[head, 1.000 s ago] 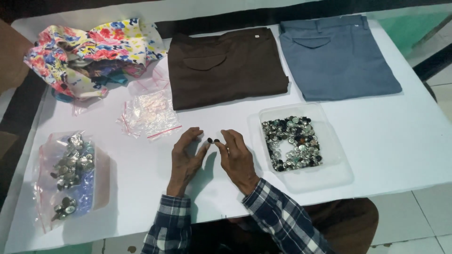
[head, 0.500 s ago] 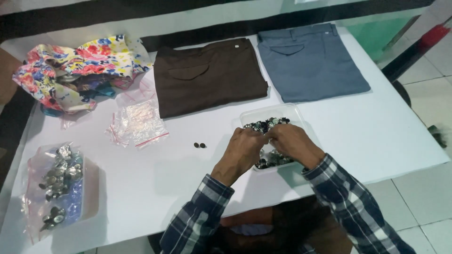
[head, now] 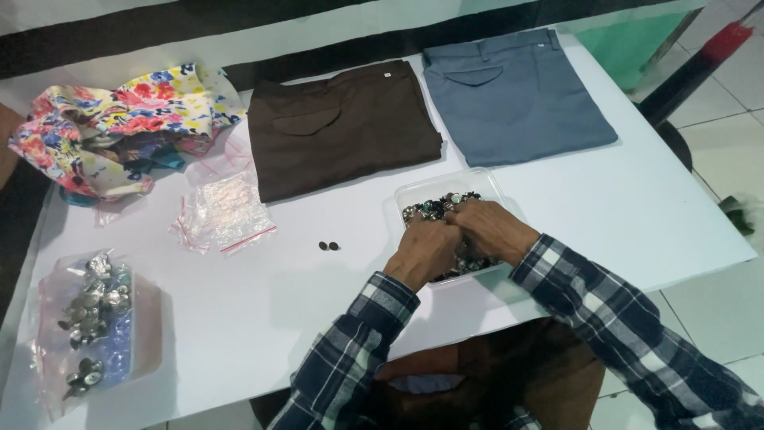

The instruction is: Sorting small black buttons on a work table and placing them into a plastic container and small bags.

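Both hands reach into a clear tray (head: 487, 181) of mixed buttons (head: 434, 209) on the white counter (head: 263, 318), left hand (head: 422, 253) and right hand (head: 493, 229) side by side, fingers curled among them, grip contents hidden, two loose buttons (head: 328, 246) lying to the left

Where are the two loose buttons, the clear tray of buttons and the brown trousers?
two loose buttons (head: 328, 246), head view, on the pair's middle.
clear tray of buttons (head: 446, 180), head view, on its far rim.
brown trousers (head: 350, 135), head view, middle of the folded cloth.
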